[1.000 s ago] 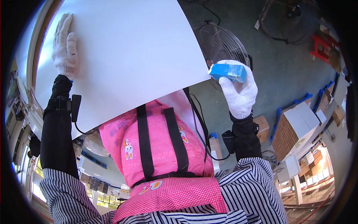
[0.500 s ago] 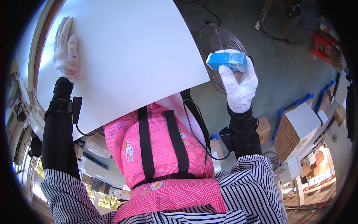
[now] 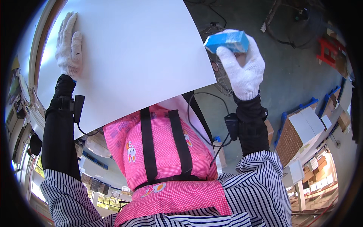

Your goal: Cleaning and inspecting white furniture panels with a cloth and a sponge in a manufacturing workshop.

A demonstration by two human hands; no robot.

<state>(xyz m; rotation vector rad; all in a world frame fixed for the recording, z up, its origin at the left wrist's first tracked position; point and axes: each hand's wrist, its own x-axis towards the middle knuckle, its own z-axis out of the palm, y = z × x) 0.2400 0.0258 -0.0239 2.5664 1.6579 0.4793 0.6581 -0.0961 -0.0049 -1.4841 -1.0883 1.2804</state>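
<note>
A large smooth white panel (image 3: 140, 49) stretches out before me, its right edge slanting toward my body. My left hand (image 3: 70, 47), in a white knit glove, lies flat on the panel near its left side, fingers stretched out. In my gloved right hand (image 3: 244, 64) is a blue block (image 3: 228, 41), pinched between thumb and fingers, with whitish dust on its surface. That hand is just off the panel's right edge; the block's left end sits close to the edge, and I cannot tell whether they touch.
A round wire fan guard (image 3: 223, 77) stands beyond the panel's right edge, partly behind my right hand. Farther right are a red stool (image 3: 327, 52) and a stack of boards (image 3: 298, 128) on a blue pallet. A cable (image 3: 196, 130) loops from my right forearm.
My right hand has moved away from my body along the panel's right edge, carrying the blue block, which is now slightly tilted. The left hand stays nearly where it was on the panel.
</note>
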